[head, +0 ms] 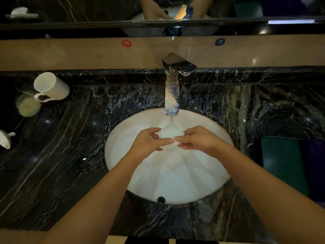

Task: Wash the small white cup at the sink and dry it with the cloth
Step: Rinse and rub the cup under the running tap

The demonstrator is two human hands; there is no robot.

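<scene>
The small white cup (pixel 170 133) is held over the white sink basin (pixel 175 182), right under the chrome tap (pixel 172 95). Water runs from the tap into the cup. My left hand (pixel 149 143) grips the cup from the left, fingers curled round its side. My right hand (pixel 197 138) holds it from the right, thumb and fingers on its rim and wall. Much of the cup is hidden by my fingers. A dark green cloth (pixel 284 162) lies flat on the counter to the right of the basin.
On the black marble counter (pixel 61 164), a tall white mug (pixel 51 88) lies at far left beside a glass with pale contents (pixel 28 106). Another white piece (pixel 6 139) sits at the left edge. Red and blue hot/cold stickers mark the wall behind the tap.
</scene>
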